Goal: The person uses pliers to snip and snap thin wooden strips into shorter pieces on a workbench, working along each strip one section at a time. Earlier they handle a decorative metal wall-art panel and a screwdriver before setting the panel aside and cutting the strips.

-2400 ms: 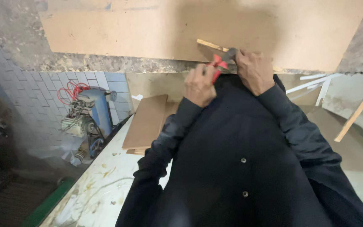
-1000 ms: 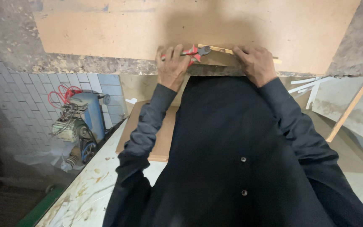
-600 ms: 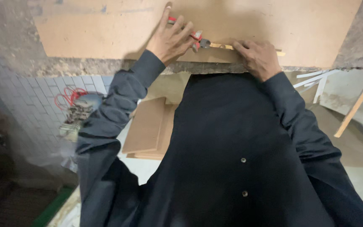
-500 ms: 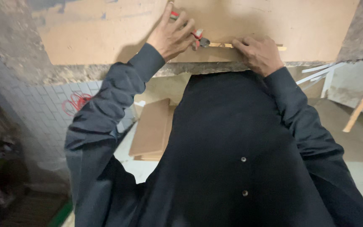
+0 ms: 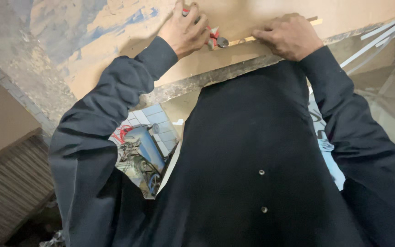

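Note:
My left hand [image 5: 184, 32] is closed around red-handled pliers [image 5: 213, 37], whose jaws meet the end of a thin wooden strip [image 5: 252, 39]. That strip lies along a large brown fibreboard sheet [image 5: 129, 41] leaning against the wall. My right hand [image 5: 291, 34] presses down flat on the strip, a little to the right of the pliers' jaws. The strip's far end [image 5: 315, 21] sticks out past my right hand. My dark sleeves and dark buttoned garment fill the middle of the view.
A blue machine with red cable [image 5: 140, 151] stands on tiled floor below my left arm. Stacked brown boards [image 5: 5, 155] sit at the left. White strips [image 5: 380, 36] lean at the upper right, beside a pale board [image 5: 389, 105].
My left hand with the pliers has gone from my chest up onto the board, to the strip's end. My view has swung left and tilted, bringing the stacked boards into sight.

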Demonstrator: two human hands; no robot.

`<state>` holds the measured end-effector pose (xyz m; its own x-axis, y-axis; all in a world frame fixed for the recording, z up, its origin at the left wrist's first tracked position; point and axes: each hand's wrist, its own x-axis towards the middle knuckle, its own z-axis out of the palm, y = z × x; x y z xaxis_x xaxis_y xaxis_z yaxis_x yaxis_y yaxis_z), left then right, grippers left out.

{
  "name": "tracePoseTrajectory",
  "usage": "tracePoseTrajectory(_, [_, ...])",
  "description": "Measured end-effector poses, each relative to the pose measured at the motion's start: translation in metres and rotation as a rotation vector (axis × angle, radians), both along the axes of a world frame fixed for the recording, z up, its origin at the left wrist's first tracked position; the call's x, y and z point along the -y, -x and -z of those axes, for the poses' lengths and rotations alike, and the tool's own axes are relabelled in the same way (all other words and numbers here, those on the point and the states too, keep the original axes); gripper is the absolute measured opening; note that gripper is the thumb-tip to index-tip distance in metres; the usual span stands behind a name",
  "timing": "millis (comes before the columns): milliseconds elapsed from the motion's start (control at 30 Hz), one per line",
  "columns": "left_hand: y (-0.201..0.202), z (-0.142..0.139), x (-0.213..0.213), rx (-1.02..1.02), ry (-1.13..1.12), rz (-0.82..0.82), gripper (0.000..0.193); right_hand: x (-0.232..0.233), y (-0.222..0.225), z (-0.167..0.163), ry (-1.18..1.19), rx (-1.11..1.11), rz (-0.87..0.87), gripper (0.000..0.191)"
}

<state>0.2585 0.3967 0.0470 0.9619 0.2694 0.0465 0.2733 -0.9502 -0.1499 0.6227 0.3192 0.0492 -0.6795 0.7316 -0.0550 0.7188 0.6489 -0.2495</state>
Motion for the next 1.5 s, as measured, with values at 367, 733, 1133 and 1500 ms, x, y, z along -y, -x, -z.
tracePoseTrajectory(367, [-0.007,-0.026,0.012,0.046,-0.008,-0.048,0.021,0.005,-0.002,-0.026,0.036,-0.053,0.025,0.048])
tracePoseTrajectory(733, [-0.013,-0.020,-0.034,0.020,0.048,0.189,0.014,0.007,0.008,-0.030,-0.034,-0.031,0.002,0.044])
tracePoseTrajectory(1133, [-0.017,-0.012,-0.034,0.137,0.229,0.086,0.043,0.010,0.005,-0.019,0.049,-0.008,0.047,0.041])
tracePoseTrajectory(1500, [-0.030,-0.006,-0.045,-0.015,-0.096,0.338,0.023,0.003,0.004,-0.005,0.396,-0.151,0.143,0.041])
